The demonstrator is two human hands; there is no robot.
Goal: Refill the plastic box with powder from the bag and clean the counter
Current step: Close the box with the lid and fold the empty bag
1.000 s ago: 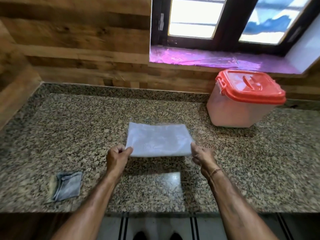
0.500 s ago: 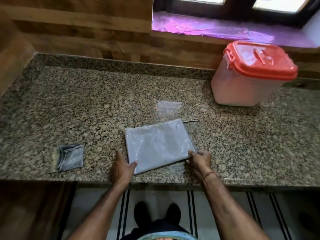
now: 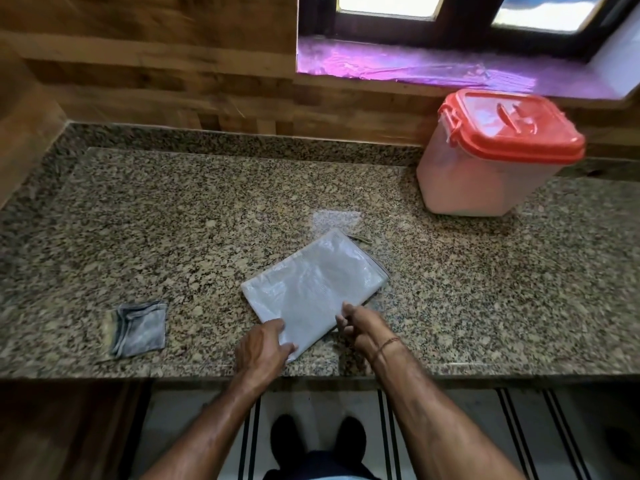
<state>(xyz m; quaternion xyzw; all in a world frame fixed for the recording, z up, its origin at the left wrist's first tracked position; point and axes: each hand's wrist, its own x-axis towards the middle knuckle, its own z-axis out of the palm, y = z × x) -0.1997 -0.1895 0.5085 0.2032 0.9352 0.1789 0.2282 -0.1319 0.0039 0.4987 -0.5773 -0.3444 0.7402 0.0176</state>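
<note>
A flat, folded white plastic bag lies skewed on the granite counter, near its front edge. My left hand covers the bag's near corner, with fingers and thumb curled on it. At the bag's near right edge, my right hand pinches the bag with its fingertips. The translucent plastic box stands at the back right with its red lid closed. It is well clear of both hands.
A folded grey cloth lies on the counter to the left of my hands. A wooden wall runs behind and along the left side. A window sill covered in purple film is above the box. My feet show below the counter edge.
The bag came down from the air onto the counter and has turned so that its far end points right. Both hands moved closer together at its near edge.
</note>
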